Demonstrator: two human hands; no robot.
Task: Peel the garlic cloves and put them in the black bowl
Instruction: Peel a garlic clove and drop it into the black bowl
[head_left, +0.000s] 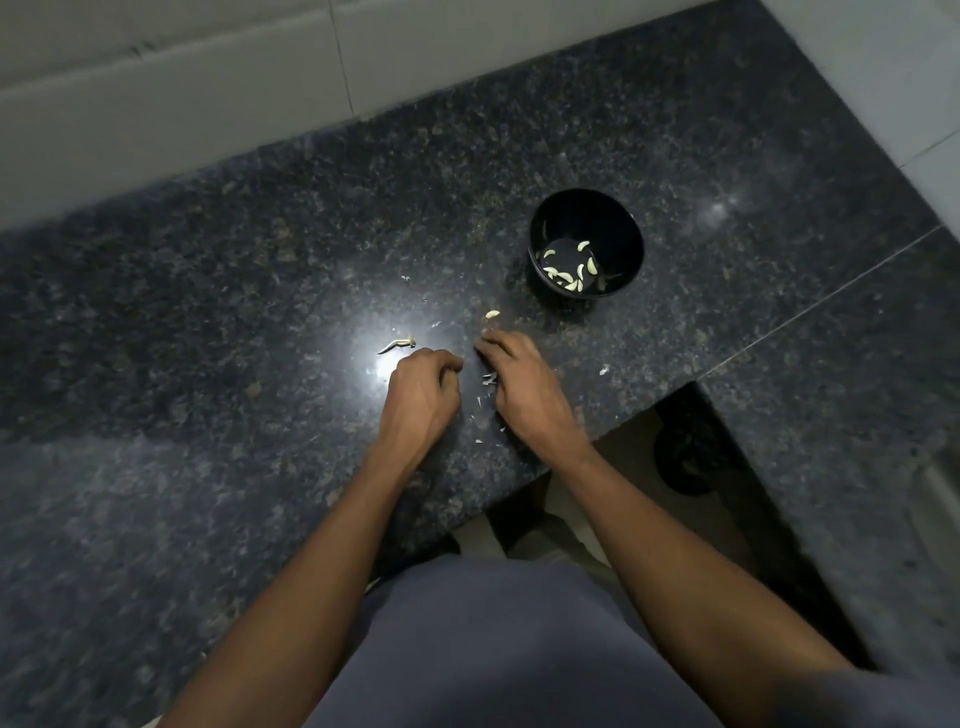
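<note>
Both hands rest curled on the counter (208, 291); whether left hand (423, 392) or right hand (519, 387) holds anything, I cannot tell. A clove (492, 314) lies just beyond the right hand, the bowl (586, 228) farther off.

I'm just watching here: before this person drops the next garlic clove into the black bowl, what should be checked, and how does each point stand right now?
1. Black bowl upright and open on top: ok; it stands on the counter.
2. Room in the bowl: ok; peeled cloves cover only its bottom.
3. Path to the bowl free: ok; only a loose clove lies between the hands and the bowl.
4. Clove in grip: cannot tell; left hand and right hand have curled fingers that hide what they hold.
5. That clove fully peeled: cannot tell.
6. Skins kept out of the bowl: ok; peel scraps lie on the counter by the hands.
</note>
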